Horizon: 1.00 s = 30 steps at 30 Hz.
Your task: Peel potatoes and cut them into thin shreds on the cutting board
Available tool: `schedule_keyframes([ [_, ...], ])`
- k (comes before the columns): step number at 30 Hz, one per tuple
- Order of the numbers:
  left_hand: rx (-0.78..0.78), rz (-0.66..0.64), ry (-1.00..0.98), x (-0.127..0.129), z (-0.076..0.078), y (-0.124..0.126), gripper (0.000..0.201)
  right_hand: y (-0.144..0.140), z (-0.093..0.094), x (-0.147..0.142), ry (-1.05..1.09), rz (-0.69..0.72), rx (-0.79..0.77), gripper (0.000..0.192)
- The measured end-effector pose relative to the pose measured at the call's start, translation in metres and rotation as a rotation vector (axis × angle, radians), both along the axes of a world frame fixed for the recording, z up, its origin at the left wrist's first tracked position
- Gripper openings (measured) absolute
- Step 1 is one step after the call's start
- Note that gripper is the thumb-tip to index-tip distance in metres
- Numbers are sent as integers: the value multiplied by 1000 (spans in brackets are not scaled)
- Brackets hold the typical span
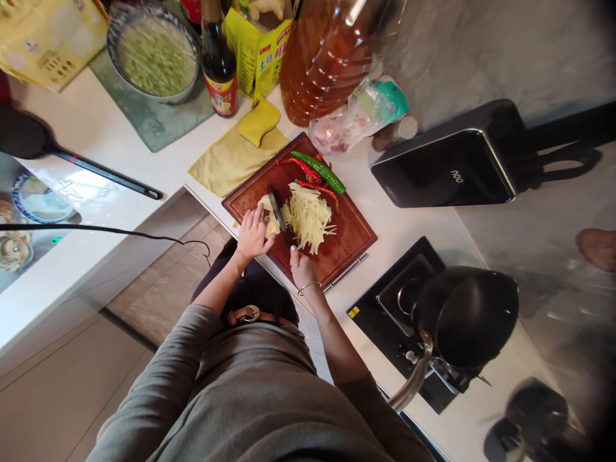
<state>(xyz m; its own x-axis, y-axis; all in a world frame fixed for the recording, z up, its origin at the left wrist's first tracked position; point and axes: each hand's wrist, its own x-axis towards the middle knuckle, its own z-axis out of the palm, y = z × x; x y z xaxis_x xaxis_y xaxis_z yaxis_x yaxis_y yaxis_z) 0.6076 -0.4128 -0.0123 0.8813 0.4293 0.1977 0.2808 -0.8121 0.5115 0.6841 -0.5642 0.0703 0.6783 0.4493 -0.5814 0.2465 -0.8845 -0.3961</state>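
Observation:
My right hand (pixel 303 267) is closed around the handle of a kitchen knife (pixel 278 213). Its dark blade stands on edge across a wooden cutting board (pixel 349 240). My left hand (pixel 252 233) presses pale potato slices (pixel 272 222) against the board, with its fingertips close to the blade. On the blade's other side lies a loose heap of thin potato strips (pixel 310 217). Red chili peppers (pixel 307 169) and one green pepper (pixel 320 171) rest at the board's far edge. The knife handle is mostly hidden by my right hand.
A black wok (pixel 464 317) sits on the stove (pixel 366 308) at right, near a black knife block (pixel 440 168). Behind the board are a yellow cloth (pixel 226 160), a sauce bottle (pixel 219 70), a large oil jug (pixel 322 61) and a covered bowl (pixel 154 58).

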Motion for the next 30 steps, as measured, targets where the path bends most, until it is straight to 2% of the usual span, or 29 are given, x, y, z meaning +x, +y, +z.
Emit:
schedule_keyframes([
  [7, -20, 3, 51, 12, 12, 16, 56, -14, -4, -2, 44, -71, 92, 77],
  [12, 22, -26, 36, 12, 9, 16, 56, -11, -11, -6, 64, -175, 149, 73],
  [17, 61, 12, -45, 12, 4, 13, 52, -11, -5, -4, 46, -96, 135, 69],
  [22, 19, 5, -60, 13, 2, 12, 43, -20, 2, -3, 41, -10, 96, 66],
  [25, -12, 16, -59, 13, 0, 12, 35, -21, 2, -4, 41, -48, 113, 71],
  [30, -43, 76, -90, 11, -3, 9, 32, -20, 7, -9, 44, -120, 182, 79],
])
